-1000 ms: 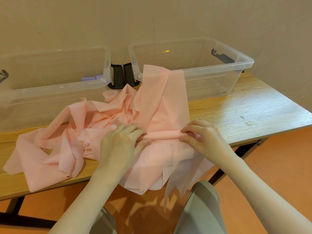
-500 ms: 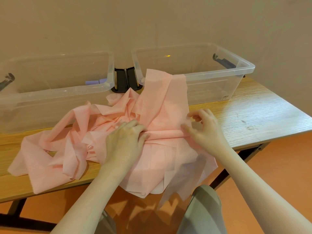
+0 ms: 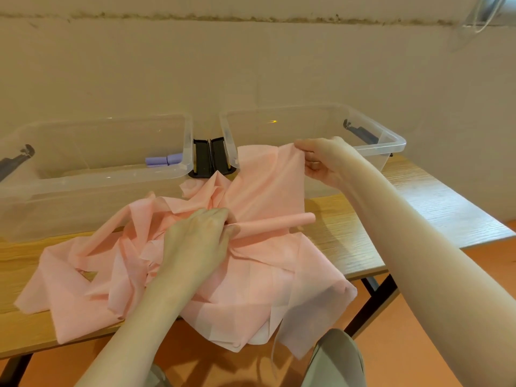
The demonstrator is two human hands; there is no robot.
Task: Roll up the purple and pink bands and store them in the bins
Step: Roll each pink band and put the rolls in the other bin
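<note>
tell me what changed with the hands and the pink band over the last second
The right hand left the rolled part of the pink band, reached toward the right bin and now pinches the band's far edge, lifting it. The left hand stayed on the roll's left end. Both bins, with purple rolls in the left bin, did not move.

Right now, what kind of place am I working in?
Probably a plain workroom or storage space, not a home. A wooden table on black metal legs stands against a bare, stained wall, two clear plastic bins sit on it, and the floor is plain orange.
</note>
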